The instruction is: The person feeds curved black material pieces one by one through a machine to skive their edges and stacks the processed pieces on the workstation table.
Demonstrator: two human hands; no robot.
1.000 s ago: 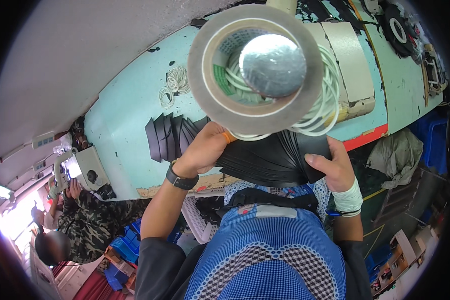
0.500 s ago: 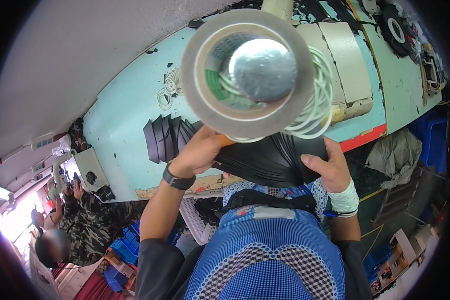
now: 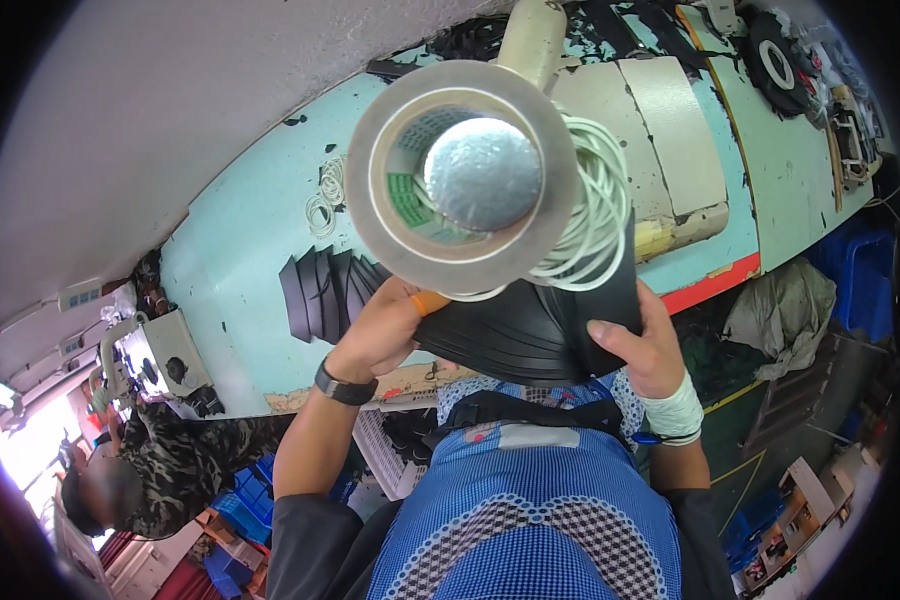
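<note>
1. Left hand pinches the near edge of a fanned stack of black rubber strips.
2. Right hand grips the stack's right side.
3. The stack sits above the pale turquoise counter.

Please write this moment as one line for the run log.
left hand: grips black sheet stack | right hand: grips same stack | tape roll: close to camera | bench: turquoise

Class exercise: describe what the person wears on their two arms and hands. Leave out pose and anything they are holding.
The left hand is bare, with a dark watch on its wrist and an orange cover on one fingertip. The right hand is also bare, its wrist wrapped in a white band. Both forearms are uncovered; dark grey sleeves start near the elbows.
</note>
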